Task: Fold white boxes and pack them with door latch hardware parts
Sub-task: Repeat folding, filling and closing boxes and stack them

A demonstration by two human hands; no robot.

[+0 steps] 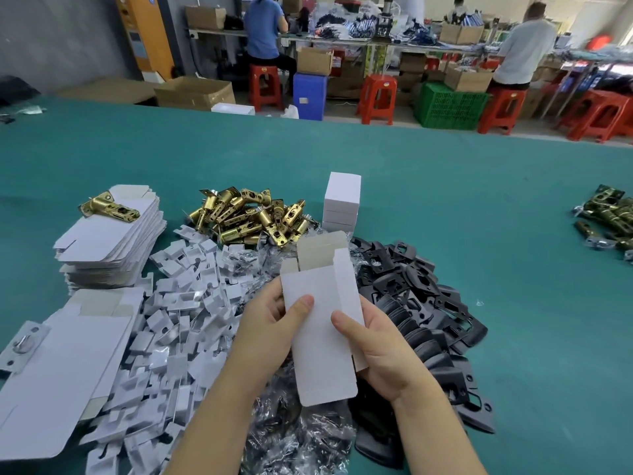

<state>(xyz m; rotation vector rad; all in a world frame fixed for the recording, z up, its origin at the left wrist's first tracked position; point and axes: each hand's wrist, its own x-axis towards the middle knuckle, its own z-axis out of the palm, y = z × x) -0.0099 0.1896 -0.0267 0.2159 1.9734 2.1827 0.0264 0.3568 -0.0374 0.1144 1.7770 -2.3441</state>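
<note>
A white box [320, 323] is held up between both hands, its top flaps open and its brown inside showing. My left hand [270, 330] grips its left edge, thumb on the front face. My right hand [373, 347] grips its right side, thumb on the front. Behind the box lies a heap of brass door latches [250, 216]. To its right spreads a pile of black strike plates [421, 303]. White cardboard inserts [181, 303] cover the table at left. Clear plastic bags [301, 437] lie under my forearms.
Flat unfolded boxes are stacked at left [113, 241], with one brass latch [109, 207] on top, and another stack [61, 365] lies nearer. Folded white boxes [342, 200] stand stacked behind. Dark latches [609, 217] lie at far right on the green table [479, 207]. People sit at benches beyond.
</note>
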